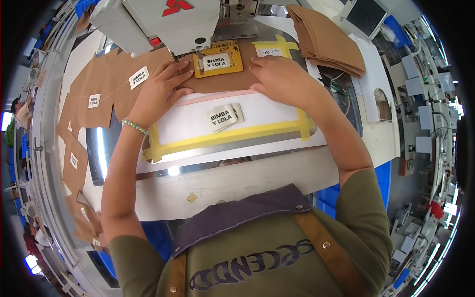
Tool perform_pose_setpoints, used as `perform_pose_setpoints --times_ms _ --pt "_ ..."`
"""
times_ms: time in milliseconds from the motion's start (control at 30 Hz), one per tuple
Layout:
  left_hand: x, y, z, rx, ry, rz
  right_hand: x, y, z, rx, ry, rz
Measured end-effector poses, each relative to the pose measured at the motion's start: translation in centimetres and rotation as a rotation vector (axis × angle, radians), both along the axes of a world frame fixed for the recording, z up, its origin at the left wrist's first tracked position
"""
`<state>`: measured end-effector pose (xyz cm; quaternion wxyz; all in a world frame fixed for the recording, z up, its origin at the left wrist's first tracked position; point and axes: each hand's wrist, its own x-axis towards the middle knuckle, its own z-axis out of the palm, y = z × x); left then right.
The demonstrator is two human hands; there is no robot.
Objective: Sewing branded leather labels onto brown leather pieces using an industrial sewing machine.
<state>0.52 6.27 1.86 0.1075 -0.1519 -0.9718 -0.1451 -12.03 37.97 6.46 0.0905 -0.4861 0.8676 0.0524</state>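
Observation:
A brown fabric panel (222,85) lies flat under the sewing machine head (168,24). On it rests a yellow frame (198,74) with a white printed label (216,61) inside its opening. My left hand (168,84) lies on the panel's left part, fingers apart, the fingertips close to the frame's left edge. My right hand (274,79) rests on the panel's right part, fingers slightly bent, thumb near the panel's front edge. Neither hand appears to grip anything. In front of the panel, a small pile of white labels (222,118) sits on the white board (183,126).
Yellow tape (227,139) borders the white board. Brown panels with white labels (89,81) trail off the table's left side. At the back right stands a stack of brown pieces (324,42), near a dark screen (366,19). A metal plate (101,148) shows underneath.

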Motion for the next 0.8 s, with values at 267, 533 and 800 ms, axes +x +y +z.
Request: perform_pose_setpoints --times_ms 267,533,800 --pt "0.1 -0.2 -2.4 -0.044 0.196 -0.015 0.4 1.7 -3.3 -0.219 0.267 0.132" --pt "6.1 -4.7 -1.9 -0.284 0.169 -0.082 2.0 2.7 -3.9 -0.545 0.281 0.312" --pt "10.0 -15.8 -3.1 -0.309 0.088 0.441 1.9 4.5 -2.2 -0.574 0.180 0.178"
